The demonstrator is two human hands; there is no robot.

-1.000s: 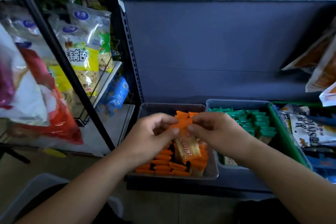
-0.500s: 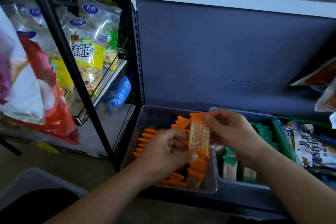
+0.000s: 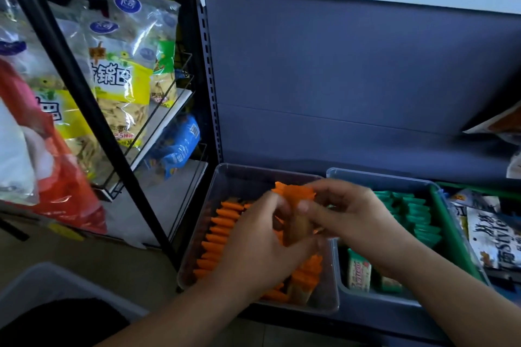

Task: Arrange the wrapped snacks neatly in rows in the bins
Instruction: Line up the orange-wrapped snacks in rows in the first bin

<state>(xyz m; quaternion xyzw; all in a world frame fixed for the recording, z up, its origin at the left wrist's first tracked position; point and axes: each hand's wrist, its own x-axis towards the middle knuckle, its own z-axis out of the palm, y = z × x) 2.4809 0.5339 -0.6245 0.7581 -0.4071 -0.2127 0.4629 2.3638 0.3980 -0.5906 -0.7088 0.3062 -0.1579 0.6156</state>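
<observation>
Left hand (image 3: 262, 236) and right hand (image 3: 352, 217) both have fingers curled round a bunch of orange snacks (image 3: 294, 196), held over the clear bin (image 3: 239, 174). Green-snack bin (image 3: 380, 177) sits at its 3 o'clock.

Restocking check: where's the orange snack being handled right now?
Head view, centre: the orange snack is held between the left hand and right hand, over the left bin.

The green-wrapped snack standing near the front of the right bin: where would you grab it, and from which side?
Come from above and pinch the green-wrapped snack by its flat crimped top end. It stands on end with that end free, while the right bin walls in its lower part.
</observation>
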